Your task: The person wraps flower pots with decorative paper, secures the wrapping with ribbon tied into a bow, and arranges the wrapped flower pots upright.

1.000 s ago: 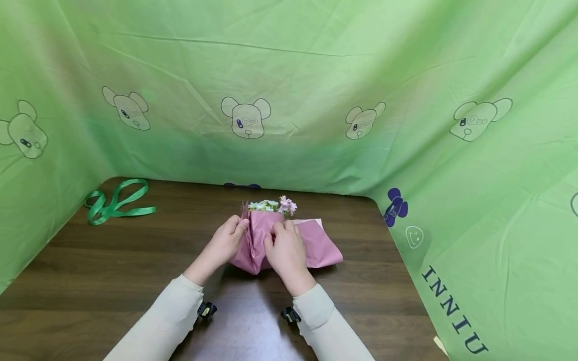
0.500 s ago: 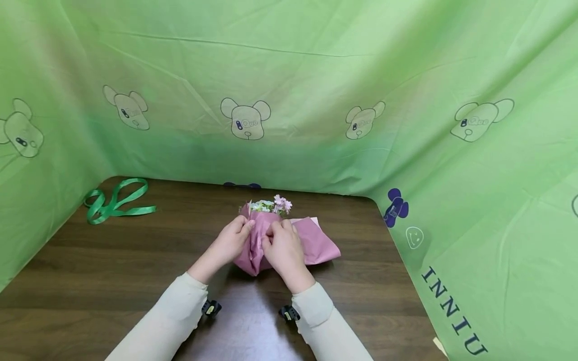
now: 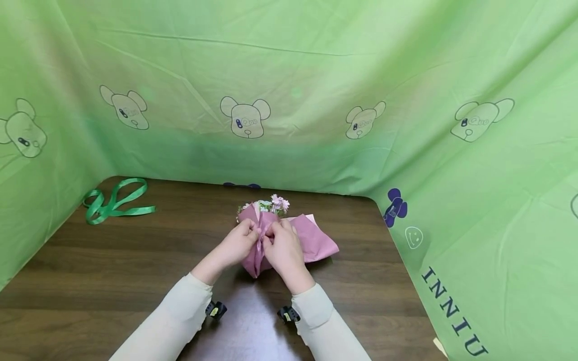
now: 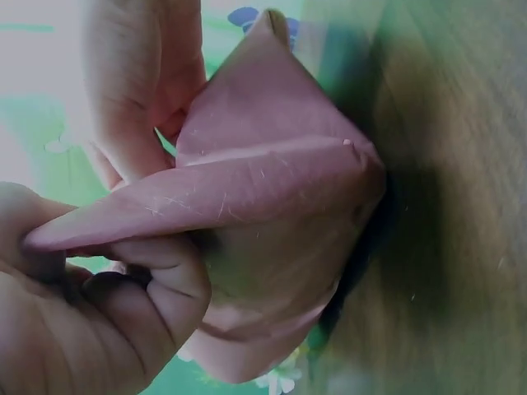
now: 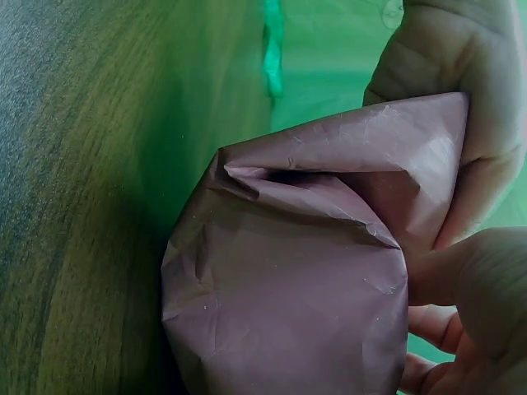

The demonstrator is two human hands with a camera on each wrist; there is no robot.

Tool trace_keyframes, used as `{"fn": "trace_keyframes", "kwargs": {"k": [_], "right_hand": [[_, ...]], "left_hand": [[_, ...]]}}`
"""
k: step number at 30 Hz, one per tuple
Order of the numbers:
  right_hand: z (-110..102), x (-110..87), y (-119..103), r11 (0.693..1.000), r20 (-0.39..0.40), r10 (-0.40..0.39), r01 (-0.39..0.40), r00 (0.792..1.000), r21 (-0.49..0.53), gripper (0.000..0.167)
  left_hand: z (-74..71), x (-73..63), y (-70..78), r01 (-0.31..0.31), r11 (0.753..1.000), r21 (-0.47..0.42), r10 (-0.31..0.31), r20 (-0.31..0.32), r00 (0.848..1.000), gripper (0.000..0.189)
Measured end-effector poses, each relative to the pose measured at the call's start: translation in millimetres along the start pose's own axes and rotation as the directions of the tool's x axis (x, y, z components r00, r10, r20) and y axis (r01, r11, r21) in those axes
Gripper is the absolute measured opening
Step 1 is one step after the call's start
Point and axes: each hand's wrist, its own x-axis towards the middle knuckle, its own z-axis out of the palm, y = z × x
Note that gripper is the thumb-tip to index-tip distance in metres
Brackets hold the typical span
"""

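Note:
A small bouquet of pink and white flowers pokes out of the top of mauve wrapping paper in the head view. My left hand pinches the paper's left edge between thumb and fingers; the left wrist view shows this folded edge close up. Right beside it, my right hand holds the front of the wrap with thumb and fingertips. In the right wrist view a deep crease runs across the paper between both hands. The flower stems are hidden inside.
A looped green ribbon lies at the left back of the brown wooden table. Green printed cloth encloses the table at the back and both sides. The paper's loose right flap spreads out on the tabletop.
My left hand has moved right, bringing the paper's left side over the front, close to my right hand. The flowers and right flap have shifted slightly left.

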Motion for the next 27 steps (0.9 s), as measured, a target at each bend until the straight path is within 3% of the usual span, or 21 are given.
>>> {"fn": "trace_keyframes", "kwargs": {"k": [5,11,16,19,24,27], "right_hand": [[0,-0.2,-1,1.0,-0.008,-0.023,0.023,1.0,0.0,0.013],[-1,1.1,2,0.999,0.009,-0.029,0.028,1.0,0.045,0.005],[-13,9.8,4,0.994,0.129,0.017,-0.031,0.992,0.109,0.015],[-22,17.3,5,0.985,0.225,0.062,-0.097,0.972,0.146,0.028],[-31,25.3,10,0.972,0.325,0.09,-0.155,0.942,0.179,0.031],[-32,26.0,12,0.971,0.341,0.092,-0.16,0.936,0.177,0.029]], "left_hand": [[5.9,-10.2,1.1,0.026,0.99,-0.139,-0.018,0.062,0.998,0.013],[16.4,-18.8,-1.6,0.005,0.981,-0.195,0.001,0.028,1.0,0.032],[24.5,-23.8,-5.7,-0.066,0.987,-0.148,0.071,0.03,0.997,0.046],[25.6,-25.7,-5.5,-0.072,0.988,-0.133,0.078,0.041,0.996,0.047],[21.9,-24.2,-3.4,-0.027,0.984,-0.175,0.037,0.053,0.998,0.042],[18.6,-22.1,-2.2,0.029,0.96,-0.278,-0.008,0.078,0.997,0.041]]}}
